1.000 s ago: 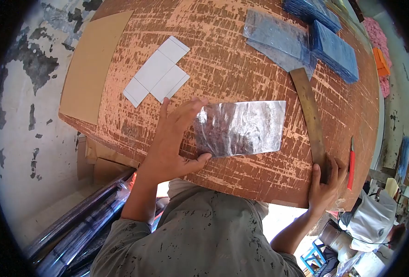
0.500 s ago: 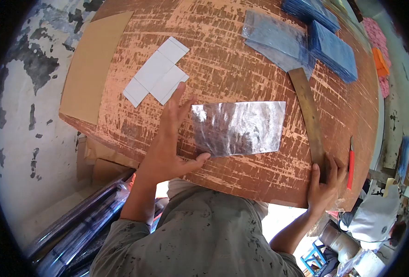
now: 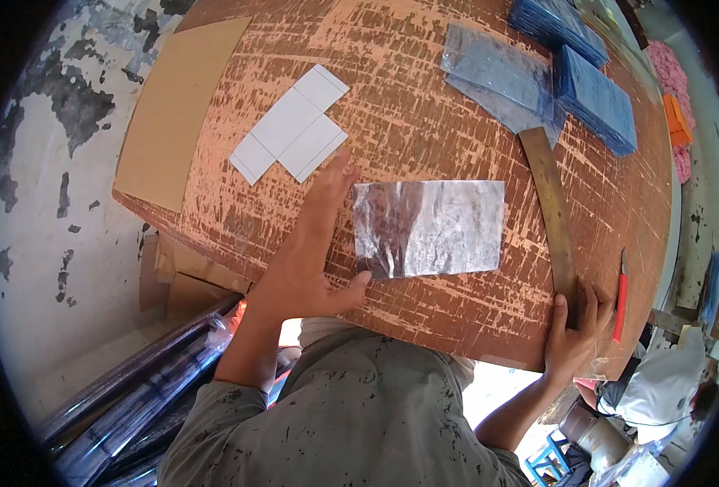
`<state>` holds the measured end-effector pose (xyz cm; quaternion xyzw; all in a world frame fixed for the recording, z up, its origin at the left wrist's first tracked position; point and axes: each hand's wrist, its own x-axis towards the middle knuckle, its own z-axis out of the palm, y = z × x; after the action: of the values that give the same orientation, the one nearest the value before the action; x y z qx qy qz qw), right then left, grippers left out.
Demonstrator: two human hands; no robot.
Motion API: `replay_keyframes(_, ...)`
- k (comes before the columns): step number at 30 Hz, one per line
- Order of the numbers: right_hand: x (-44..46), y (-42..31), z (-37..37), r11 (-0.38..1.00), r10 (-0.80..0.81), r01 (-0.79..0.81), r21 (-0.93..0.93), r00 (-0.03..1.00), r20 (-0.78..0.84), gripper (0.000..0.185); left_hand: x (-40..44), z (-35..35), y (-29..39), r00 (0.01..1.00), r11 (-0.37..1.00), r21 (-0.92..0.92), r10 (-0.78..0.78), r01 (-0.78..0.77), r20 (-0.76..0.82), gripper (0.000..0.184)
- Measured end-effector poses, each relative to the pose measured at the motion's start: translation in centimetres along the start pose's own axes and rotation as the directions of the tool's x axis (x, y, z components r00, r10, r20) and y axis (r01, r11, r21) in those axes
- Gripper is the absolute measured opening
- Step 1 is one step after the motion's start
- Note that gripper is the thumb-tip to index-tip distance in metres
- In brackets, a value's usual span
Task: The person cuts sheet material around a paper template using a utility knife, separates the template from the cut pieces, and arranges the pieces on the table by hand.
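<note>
A clear, glossy plastic sheet (image 3: pixel 436 227), crinkled and reflecting light, lies flat on the worn brown board. My left hand (image 3: pixel 315 252) is at its left edge, thumb and fingers spread apart, the thumb at the lower left corner. Above those fingers rests a white card cut-out (image 3: pixel 290 122) with lines drawn on it. At the board's near right, my right hand (image 3: pixel 577 329) has its thumb and fingers around the lower end of a long brownish ruler-like strip (image 3: pixel 550 203). A red-handled craft knife (image 3: pixel 620 296) lies just right of that hand.
Stacks of bluish plastic sheets (image 3: pixel 595 97) sit at the far right, beside loose clear sheets (image 3: pixel 501 77). A brown cardboard piece (image 3: pixel 181 114) covers the board's left end. Rolls of plastic film (image 3: pixel 140 398) stand below left, near a peeling wall (image 3: pixel 43 203).
The view has shifted slightly, moving most things a little rightward in it. The plastic sheet's left edge sits straighter, and my left fingers are a little more bent. My right hand stays on the strip.
</note>
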<state>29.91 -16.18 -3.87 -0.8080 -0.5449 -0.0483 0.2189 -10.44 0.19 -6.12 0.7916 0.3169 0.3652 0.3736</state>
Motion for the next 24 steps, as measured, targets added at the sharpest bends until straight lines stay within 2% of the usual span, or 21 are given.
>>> replay_keyframes(13,-0.1,0.1,0.1,1.000,-0.007,0.007,0.006,1.000,-0.005,0.045,0.1,-0.4,0.0,1.000,0.992,0.125,0.022,-0.020,-0.018,0.103)
replay_keyframes(15,-0.1,0.1,0.1,0.999,0.007,-0.007,0.033,1.000,-0.010,0.045,0.3,-0.6,0.6,0.999,0.985,0.174,-0.006,0.012,-0.033,0.088)
replay_keyframes(16,-0.1,0.1,0.1,0.999,0.008,-0.008,0.031,1.000,-0.010,0.045,0.3,-0.7,0.6,0.999,0.985,0.173,-0.006,0.012,-0.033,0.088)
replay_keyframes(18,-0.2,0.1,0.1,1.000,0.012,-0.012,0.020,1.000,-0.005,0.045,0.4,-1.0,0.6,0.999,0.971,0.238,-0.032,0.021,0.039,0.076)
replay_keyframes(22,-0.1,-0.1,0.0,0.999,0.013,-0.013,0.043,1.000,0.001,0.046,0.8,-0.7,1.2,0.997,0.972,0.229,-0.063,0.052,0.042,0.075)
replay_keyframes(24,0.0,-0.3,-0.1,0.998,0.022,-0.023,0.054,1.000,0.008,0.045,0.9,-0.5,1.2,0.996,0.961,0.275,-0.061,0.041,0.064,0.089)
